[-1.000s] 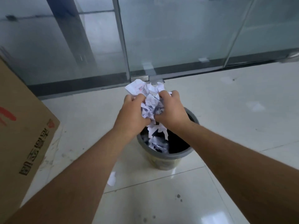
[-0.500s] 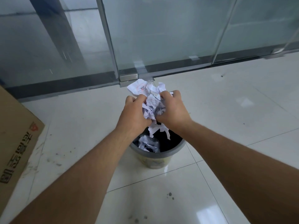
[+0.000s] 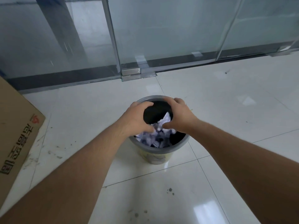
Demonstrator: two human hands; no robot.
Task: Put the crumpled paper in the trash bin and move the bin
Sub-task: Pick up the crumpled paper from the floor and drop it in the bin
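The crumpled paper [image 3: 155, 135] lies inside the trash bin [image 3: 159, 150], heaped toward the near wall, with 1 white corner poking up between the thumbs. Both hands hover over the bin's mouth. The left hand [image 3: 137, 117] has its fingers curved and spread, thumb near the paper; the right hand [image 3: 179, 115] is likewise curled loosely, fingers apart and clamped on nothing. Whether either thumb touches the paper is hard to tell.

The bin stands on glossy floor tiles [image 3: 226, 110], with a cardboard box [image 3: 17, 143] off to the left and a glass wall [image 3: 161, 29] beyond.

The risks look like these: the paper sits high and loose, so a quick grab or tilt of the bin could spill scraps back out. The bin appears light and the tiles slick, so pushing at the rim could tip it rather than slide it. Moving it left could bump the box.
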